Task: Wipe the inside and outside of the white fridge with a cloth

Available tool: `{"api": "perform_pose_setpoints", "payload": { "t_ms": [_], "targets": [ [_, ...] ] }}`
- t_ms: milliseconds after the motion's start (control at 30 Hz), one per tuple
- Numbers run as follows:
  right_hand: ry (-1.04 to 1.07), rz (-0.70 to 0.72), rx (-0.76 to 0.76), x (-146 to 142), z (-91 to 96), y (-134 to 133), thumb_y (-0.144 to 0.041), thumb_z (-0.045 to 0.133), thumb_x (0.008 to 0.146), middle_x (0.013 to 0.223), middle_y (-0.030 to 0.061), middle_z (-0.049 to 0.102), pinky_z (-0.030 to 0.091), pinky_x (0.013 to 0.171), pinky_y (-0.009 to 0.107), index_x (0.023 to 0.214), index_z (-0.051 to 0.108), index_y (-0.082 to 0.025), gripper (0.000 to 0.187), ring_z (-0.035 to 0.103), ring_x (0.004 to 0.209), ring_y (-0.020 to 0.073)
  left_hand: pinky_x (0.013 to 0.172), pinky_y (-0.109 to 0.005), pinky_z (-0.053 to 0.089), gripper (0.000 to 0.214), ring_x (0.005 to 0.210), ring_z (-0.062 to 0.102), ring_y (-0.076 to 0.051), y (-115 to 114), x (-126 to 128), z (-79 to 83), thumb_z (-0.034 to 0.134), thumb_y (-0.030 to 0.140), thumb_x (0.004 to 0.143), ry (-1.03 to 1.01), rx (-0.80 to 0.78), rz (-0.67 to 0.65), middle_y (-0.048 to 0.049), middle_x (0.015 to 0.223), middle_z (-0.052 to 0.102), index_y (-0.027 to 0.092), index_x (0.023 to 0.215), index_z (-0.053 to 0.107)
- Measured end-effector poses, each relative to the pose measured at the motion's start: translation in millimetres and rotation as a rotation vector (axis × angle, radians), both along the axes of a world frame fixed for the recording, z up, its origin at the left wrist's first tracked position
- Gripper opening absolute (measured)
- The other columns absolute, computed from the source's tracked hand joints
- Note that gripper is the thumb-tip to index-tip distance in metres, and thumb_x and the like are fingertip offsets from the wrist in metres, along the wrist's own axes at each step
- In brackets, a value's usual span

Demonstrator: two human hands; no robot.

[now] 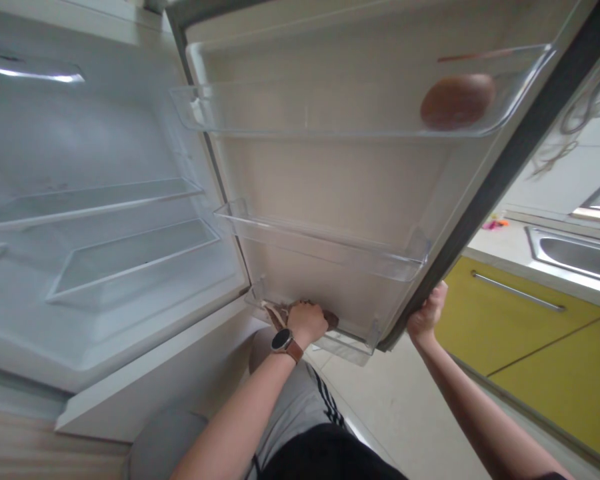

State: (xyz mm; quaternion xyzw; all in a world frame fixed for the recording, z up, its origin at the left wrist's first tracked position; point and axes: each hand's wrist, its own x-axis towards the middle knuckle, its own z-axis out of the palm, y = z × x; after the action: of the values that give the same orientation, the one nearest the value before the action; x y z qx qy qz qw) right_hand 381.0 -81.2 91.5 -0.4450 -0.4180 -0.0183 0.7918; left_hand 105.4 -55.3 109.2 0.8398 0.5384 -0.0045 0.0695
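My left hand [307,323], a watch on its wrist, is closed around a brown cloth [276,315] low on the inner side of the open fridge door [325,180]. It is at the bottom clear door bin [343,348]; whether the cloth touches the bin or the door panel I cannot tell. My right hand [427,312] grips the outer edge of the door near its lower corner, the fingertips partly hidden behind it. Above are a middle clear bin [325,247] and a top clear bin [305,120]. A reddish-brown rounded item [457,100] lies in the top bin's right end.
To the left is the lit fridge interior [115,133] with glass shelves [135,250]. Yellow cabinets [510,320] and a counter with a metal sink [580,250] stand at the right, beyond the door. A small pink and orange item [495,225] lies on the counter.
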Motion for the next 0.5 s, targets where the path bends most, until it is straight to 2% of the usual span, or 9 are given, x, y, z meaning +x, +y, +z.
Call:
{"api": "perform_pose_setpoints", "payload": {
  "t_ms": [100,300,400,500],
  "targets": [
    [-0.009,-0.021,-0.009,0,-0.3,-1,-0.069,0.047,0.096,0.092,-0.0004,0.051,0.041,0.084,0.035,0.103,0.059,-0.021,0.05,0.049,0.087,0.0188,0.091,-0.039,0.06,0.041,0.109,0.075,-0.032,-13,24,1.5,0.047,0.024,0.095,-0.025,-0.045,-0.028,-0.0221,0.112,0.077,0.01,0.112,0.081],
    [-0.023,-0.046,-0.032,-1,2.0,-3,-0.071,0.045,0.096,0.093,0.0003,0.052,0.04,0.086,0.037,0.103,0.058,-0.022,0.051,0.05,0.09,0.0204,0.095,-0.041,0.06,0.05,0.115,0.073,-0.035,-33,67,8.0,0.043,0.041,0.099,-0.016,-0.267,-0.302,-0.0205,0.119,0.076,0.015,0.116,0.082],
    [0.006,-0.028,-0.028,-5,3.6,-6,-0.072,0.048,0.093,0.092,0.0,0.051,0.041,0.083,0.036,0.103,0.057,-0.022,0.052,0.05,0.088,0.0205,0.096,-0.041,0.059,0.05,0.117,0.072,-0.034,-26,65,8.8,0.043,0.041,0.098,0.028,-0.339,-0.302,-0.02,0.121,0.076,0.014,0.116,0.082],
    [0.023,-0.013,-0.039,-8,2.6,-9,-0.071,0.048,0.093,0.09,-0.0007,0.049,0.04,0.08,0.034,0.105,0.057,-0.022,0.051,0.049,0.085,0.0197,0.093,-0.037,0.059,0.046,0.115,0.073,-0.031,-9,41,7.1,0.044,0.035,0.098,0.052,-0.335,-0.225,-0.0177,0.12,0.077,0.017,0.118,0.081]
  ]
}}
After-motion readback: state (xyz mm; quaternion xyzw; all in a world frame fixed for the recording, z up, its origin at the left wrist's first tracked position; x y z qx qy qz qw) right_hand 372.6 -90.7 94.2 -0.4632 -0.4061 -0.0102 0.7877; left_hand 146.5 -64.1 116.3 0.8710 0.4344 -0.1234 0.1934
